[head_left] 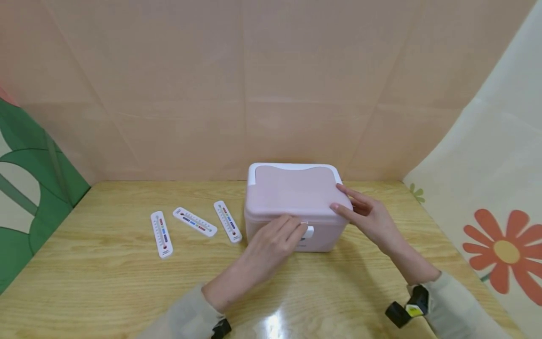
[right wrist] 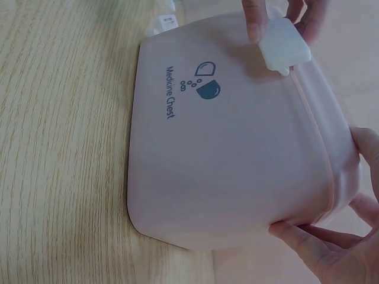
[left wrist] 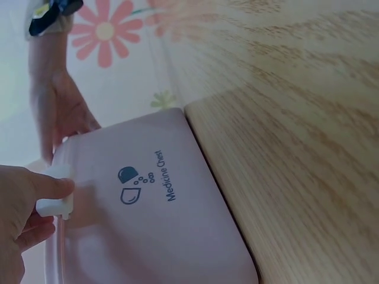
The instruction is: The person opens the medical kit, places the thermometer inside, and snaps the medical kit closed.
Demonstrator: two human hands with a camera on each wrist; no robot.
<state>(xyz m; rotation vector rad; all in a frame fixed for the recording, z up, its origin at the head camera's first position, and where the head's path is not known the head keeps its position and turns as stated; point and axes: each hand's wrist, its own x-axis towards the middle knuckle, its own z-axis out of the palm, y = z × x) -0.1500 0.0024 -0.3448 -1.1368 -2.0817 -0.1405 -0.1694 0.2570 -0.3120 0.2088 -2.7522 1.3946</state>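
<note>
A pink medicine chest (head_left: pixel 294 193) with a white-edged lid stands closed on the table, its printed front (left wrist: pixel 154 195) toward me. My left hand (head_left: pixel 275 238) is at the middle of the front and pinches the white latch (right wrist: pixel 285 46) between thumb and fingers. My right hand (head_left: pixel 368 219) rests on the chest's right end. Its thumb and index fingertips lie on the lid's edge, and other fingers (right wrist: pixel 296 236) reach down the side wall.
Left of the chest, three white thermometer-like strips lie flat: one slanted close by (head_left: pixel 227 221), one in the middle (head_left: pixel 195 221), one farther left (head_left: pixel 162 234). A beige backdrop (head_left: pixel 211 94) rises behind the wooden table (head_left: pixel 106 282), and a flowered sheet (head_left: pixel 487 165) hangs at right.
</note>
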